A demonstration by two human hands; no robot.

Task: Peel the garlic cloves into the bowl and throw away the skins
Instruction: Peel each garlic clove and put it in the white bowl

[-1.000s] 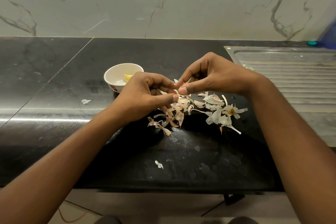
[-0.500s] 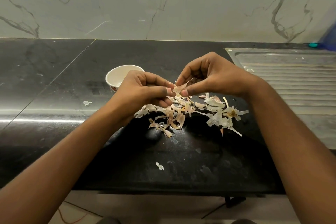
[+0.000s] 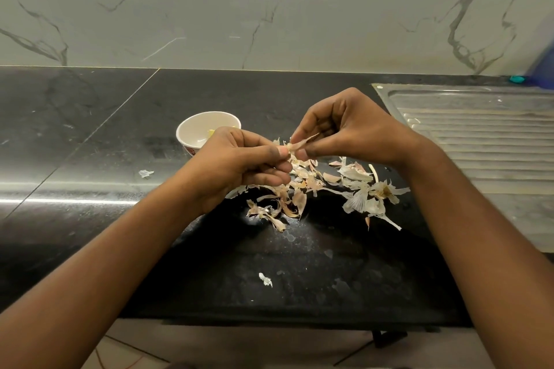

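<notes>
From the head view, both hands are working just right of the white bowl (image 3: 192,124), a little nearer the person than its rim. The left hand (image 3: 236,165) is curling tight, thumb and fingers clamping on what I take to be a garlic clove (image 3: 287,149). Most of it is hidden inside the grip, so I cannot tell how bare it is. The right hand (image 3: 350,132) is pinching a strip of skin (image 3: 304,141) between thumb and forefinger, the strip bridging the two sets of fingertips.

Inside the bowl a yellowish peeled clove (image 3: 211,132) is peeking out from behind the left knuckles; how many more are in there I cannot tell.

Right of the bowl and closer to the person, a pile of skins (image 3: 302,186) is lying across the black countertop (image 3: 90,135), with a papery bulb husk (image 3: 368,195) at its far right end. One stray flake (image 3: 146,173) is sitting left of the bowl and another flake (image 3: 265,279) well in front of it.

My read: peeling is well along, this clove is mid-strip, and the throwing away is not yet begun, since every skin is lying on the counter.
</notes>
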